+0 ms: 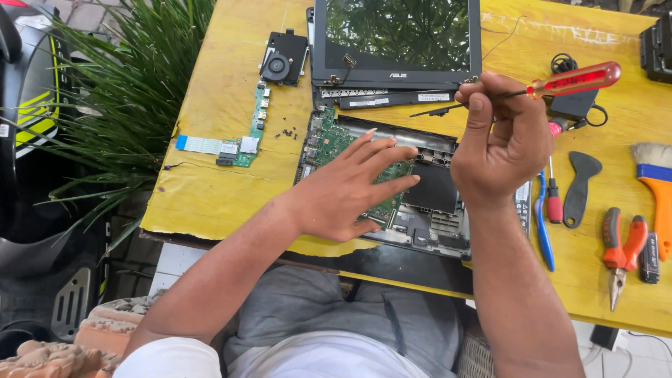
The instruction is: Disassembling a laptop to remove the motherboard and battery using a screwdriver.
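An opened laptop base [427, 210] with its green circuit board [334, 140] exposed lies on the yellow table [210, 189]. My left hand [346, 189] rests flat on the board, fingers spread. My right hand [500, 143] is raised above the base's right side and grips a red-handled screwdriver [572, 80], whose shaft points left. The laptop's screen lid [395, 42] lies flat behind the base.
A cooling fan [282, 59], a small green board with ribbon cable [234, 143] and loose screws [285, 133] lie at left. At right lie a small screwdriver [553, 192], blue pry tool [544, 224], black spudger [577, 185], orange pliers [619, 245] and a brush [656, 189]. Plants stand left.
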